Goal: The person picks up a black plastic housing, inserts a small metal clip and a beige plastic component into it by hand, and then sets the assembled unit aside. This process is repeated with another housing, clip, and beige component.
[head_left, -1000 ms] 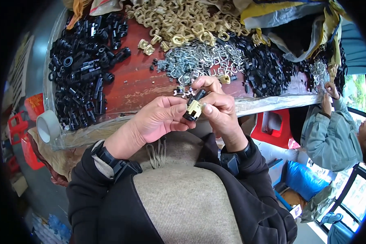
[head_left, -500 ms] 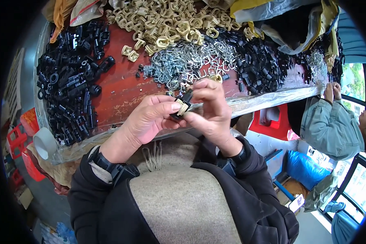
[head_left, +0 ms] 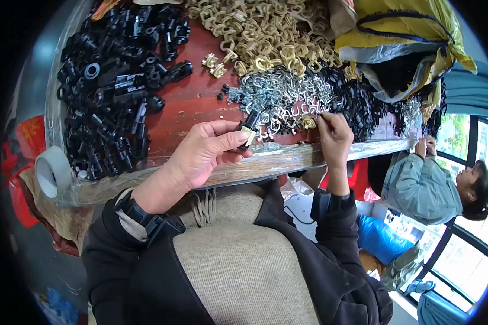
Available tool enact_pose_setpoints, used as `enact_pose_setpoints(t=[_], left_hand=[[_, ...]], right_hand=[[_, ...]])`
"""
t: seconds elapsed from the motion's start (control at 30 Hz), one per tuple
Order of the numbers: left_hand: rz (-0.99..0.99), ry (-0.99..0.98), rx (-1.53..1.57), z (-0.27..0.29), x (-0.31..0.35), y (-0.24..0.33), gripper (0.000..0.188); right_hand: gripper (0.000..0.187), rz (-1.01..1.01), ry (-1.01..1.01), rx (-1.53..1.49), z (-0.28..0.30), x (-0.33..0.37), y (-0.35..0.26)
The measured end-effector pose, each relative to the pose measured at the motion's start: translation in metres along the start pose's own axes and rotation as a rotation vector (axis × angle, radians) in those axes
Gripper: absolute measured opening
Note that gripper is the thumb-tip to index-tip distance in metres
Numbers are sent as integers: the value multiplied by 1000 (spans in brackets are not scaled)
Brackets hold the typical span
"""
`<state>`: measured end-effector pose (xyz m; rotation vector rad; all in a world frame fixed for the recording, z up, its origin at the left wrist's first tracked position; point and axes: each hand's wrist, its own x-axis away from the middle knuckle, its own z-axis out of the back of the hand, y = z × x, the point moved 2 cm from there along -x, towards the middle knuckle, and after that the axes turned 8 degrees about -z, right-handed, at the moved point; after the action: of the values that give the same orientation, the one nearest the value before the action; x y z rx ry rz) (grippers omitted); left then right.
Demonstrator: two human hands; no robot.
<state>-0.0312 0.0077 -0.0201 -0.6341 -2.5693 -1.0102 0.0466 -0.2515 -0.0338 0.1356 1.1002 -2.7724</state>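
Note:
My left hand [head_left: 203, 151] pinches a small black-and-beige plastic fitting [head_left: 247, 132] between thumb and fingers, just above the near edge of the table. To the right of it, my right hand [head_left: 337, 138] has its fingertips pressed together at the near edge of the small-parts piles. Whatever is in those fingertips is too small or too hidden to name. Beside them lies a single beige ring-shaped piece [head_left: 308, 123]. Bent metal hooks [head_left: 303, 103] and grey metal bits [head_left: 255, 89] are heaped just beyond both hands.
Black tubular plastic parts [head_left: 122, 86] cover the red table's [head_left: 171, 116] left side. Beige clips [head_left: 271, 32] are piled at the back. A yellow sack [head_left: 401, 32] stands at the back right, and a tape roll [head_left: 53, 172] sits at the left corner. Another person [head_left: 425, 181] works at right.
My right hand has left the fitting and moved right to the small-parts piles. My left hand still holds the fitting. The whole view has shifted, showing more of the yellow sack.

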Motion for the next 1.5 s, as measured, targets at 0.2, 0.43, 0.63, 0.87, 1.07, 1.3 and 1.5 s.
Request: enact_pose_setpoints(t=[0.2,0.43,0.63,0.87,1.07,1.3,1.5], left_hand=[[-77,1,-13,-7,8,-8,24],[-89,-5,-93,-29,8,-18,24],[7,-17,-151,-50,-3,-33,23],[123,-240,-207,-69,-22,-46,25],[45,-114,-343,-75,-39,-32,26],[-10,-106,-395,-53,-54,-22,26],[-15,12,-265,-46,-52,-11,30]], right_hand=[[18,-330,-219,-934,-21,32,-64],[23,55,-242,-619,-28,53,-90],[30,212,-49,-438,-14,52,-74],[35,427,92,-318,1,53,-48],[27,525,89,-196,21,27,-26],[19,-49,323,-14,64,-119,57],[25,-54,207,182,36,-189,94]])
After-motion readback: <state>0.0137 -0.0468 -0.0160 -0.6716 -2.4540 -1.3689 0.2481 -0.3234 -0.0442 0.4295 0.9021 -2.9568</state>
